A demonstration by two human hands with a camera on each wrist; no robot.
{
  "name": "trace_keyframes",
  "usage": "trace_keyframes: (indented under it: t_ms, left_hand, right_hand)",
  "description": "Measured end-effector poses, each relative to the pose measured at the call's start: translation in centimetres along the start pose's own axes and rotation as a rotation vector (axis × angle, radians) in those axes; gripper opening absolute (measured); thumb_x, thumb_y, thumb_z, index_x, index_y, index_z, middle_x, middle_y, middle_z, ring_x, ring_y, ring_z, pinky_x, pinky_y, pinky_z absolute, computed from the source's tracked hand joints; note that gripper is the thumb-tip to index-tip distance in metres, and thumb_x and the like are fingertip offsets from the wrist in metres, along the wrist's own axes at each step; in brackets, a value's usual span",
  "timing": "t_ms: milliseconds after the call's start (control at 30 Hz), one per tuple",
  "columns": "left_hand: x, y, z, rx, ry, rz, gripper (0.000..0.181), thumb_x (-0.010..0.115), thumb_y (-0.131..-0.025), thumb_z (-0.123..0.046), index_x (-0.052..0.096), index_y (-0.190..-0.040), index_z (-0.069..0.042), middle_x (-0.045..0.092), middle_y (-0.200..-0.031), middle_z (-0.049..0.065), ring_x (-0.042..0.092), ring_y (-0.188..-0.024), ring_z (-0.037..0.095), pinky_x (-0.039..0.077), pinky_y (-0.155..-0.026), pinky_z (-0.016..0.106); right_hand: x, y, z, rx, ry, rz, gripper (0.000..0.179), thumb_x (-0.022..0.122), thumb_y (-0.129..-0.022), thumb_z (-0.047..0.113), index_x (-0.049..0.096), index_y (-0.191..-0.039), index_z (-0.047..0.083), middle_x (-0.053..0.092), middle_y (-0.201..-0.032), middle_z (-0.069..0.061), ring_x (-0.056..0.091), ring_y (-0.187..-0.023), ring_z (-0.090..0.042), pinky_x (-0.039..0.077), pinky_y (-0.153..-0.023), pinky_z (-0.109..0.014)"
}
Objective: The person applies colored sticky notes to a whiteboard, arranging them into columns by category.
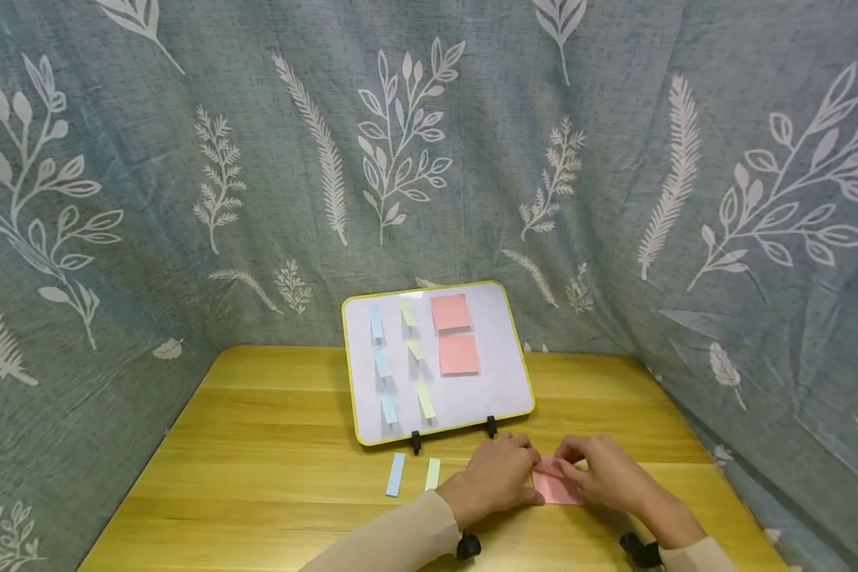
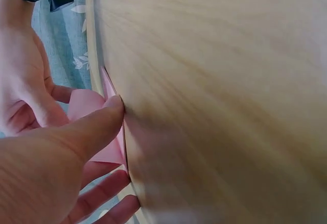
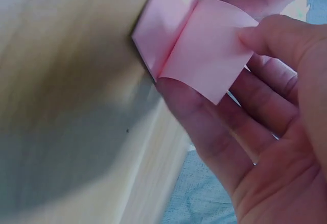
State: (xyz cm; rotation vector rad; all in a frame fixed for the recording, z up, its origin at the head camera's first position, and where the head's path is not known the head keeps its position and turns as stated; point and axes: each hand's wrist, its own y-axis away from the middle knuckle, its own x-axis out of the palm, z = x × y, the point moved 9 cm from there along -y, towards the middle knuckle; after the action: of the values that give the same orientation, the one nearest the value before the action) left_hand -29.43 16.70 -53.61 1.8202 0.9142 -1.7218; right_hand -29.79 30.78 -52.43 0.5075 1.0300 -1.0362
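Note:
A pink sticky note pad lies on the table at the front right, with its top sheet bent up along a crease. My left hand holds the pad at its left side, thumb near one corner and fingers on the table by the other. From the right, my right hand pinches the raised pink sticky note between thumb and fingers. That note still joins the pad along the crease in the right wrist view. The left thumb partly covers the pad in the left wrist view.
A yellow-framed whiteboard leans behind the hands on black feet. It bears blue and pale green strips and two pink notes. A blue strip pad and a green one lie left of my hands. Patterned curtain surrounds the table.

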Motion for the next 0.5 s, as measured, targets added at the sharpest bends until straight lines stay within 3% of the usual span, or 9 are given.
trace_keyframes:
  t_ms: [267, 500]
  left_hand:
    - [-0.5, -0.2, 0.1, -0.028, -0.015, -0.005, 0.072, 0.092, -0.095, -0.066, 0.073, -0.153, -0.029, 0.076, -0.138, -0.011, 0.069, -0.121, 0.011, 0.063, -0.091, 0.030]
    - [0.1, -0.2, 0.2, -0.076, 0.039, 0.034, 0.091, 0.092, -0.095, -0.067, 0.055, -0.169, -0.029, 0.073, -0.155, -0.012, 0.070, -0.137, 0.014, 0.065, -0.104, 0.034]
  right_hand:
    - [-1.4, -1.3, -0.5, 0.030, 0.055, -0.055, 0.009, 0.079, -0.112, 0.018, 0.080, -0.104, 0.015, 0.084, -0.091, 0.009, 0.072, -0.081, 0.002, 0.058, -0.068, -0.024]
    - [-1.1, -2.1, -2.2, 0.126, 0.064, -0.046, 0.010, 0.079, -0.112, 0.017, 0.081, -0.104, 0.011, 0.074, -0.083, 0.010, 0.059, -0.071, 0.001, 0.052, -0.062, -0.023]
